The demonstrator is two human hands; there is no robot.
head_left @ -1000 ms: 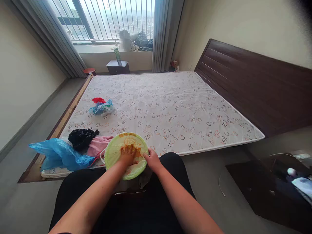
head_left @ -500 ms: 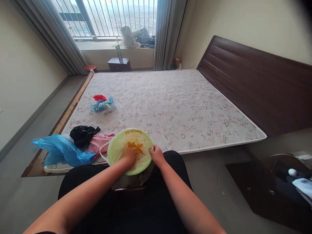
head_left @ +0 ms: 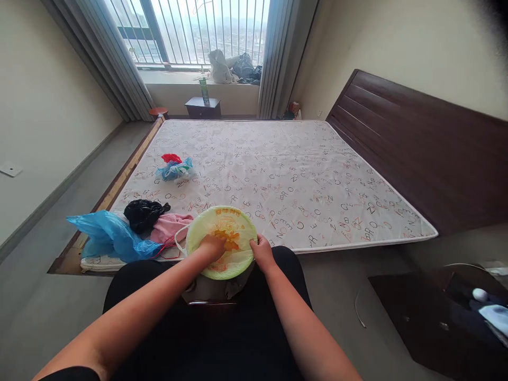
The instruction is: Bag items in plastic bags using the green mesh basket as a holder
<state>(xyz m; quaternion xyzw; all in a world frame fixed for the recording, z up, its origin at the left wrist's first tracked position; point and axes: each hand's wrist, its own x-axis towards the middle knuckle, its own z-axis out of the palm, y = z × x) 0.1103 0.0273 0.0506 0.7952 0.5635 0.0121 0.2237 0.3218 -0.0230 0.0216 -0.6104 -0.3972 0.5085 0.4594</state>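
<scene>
A person sits at the near edge of the mattress [head_left: 278, 180], and a round green thing [head_left: 235, 255] is over their lap, between their knees. Seen from here, its far rim covers a bit of the mattress's near edge, but I can't tell if the two touch. It has orange marks [head_left: 230, 241] on top, and a white loop [head_left: 175, 239] sticks out at its left side. The left hand [head_left: 213, 247] is on top of it, near the middle, with its fingers bent down by the orange marks. I can't tell if those fingers are pinching anything, because the tips are hard to see. The right hand [head_left: 264, 255] is clamped on the right rim, thumb on top. A pink cloth [head_left: 169, 228] lies along the near edge, just left of the loop. Next to it is a crumpled black bag [head_left: 143, 214]. A big blue bag [head_left: 111, 235] lies at the near left corner and pokes out past the left edge. Farther back, by the left edge, sits a little heap of bags [head_left: 174, 169], red, blue and white. A brown headboard [head_left: 416, 148] stands along the right edge, and a small dark cabinet [head_left: 202, 108] stands past the far edge.
</scene>
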